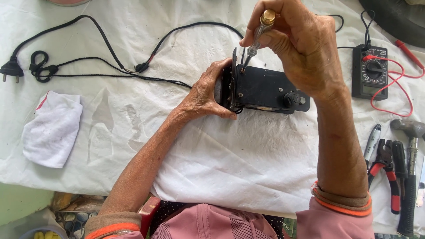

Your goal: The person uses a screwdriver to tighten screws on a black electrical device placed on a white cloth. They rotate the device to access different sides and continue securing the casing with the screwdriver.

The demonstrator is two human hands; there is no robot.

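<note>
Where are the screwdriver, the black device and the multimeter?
screwdriver [259, 37], head view, on its clear handle.
black device [261, 88], head view, on its flat black face.
multimeter [370, 73], head view, beside its dial.

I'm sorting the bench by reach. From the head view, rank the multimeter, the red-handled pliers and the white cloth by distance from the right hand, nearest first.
1. Multimeter: just right of the right hand, at the table's far right.
2. Red-handled pliers: lower right, among the tools by the hammer.
3. White cloth: far left, beyond the left hand.
</note>
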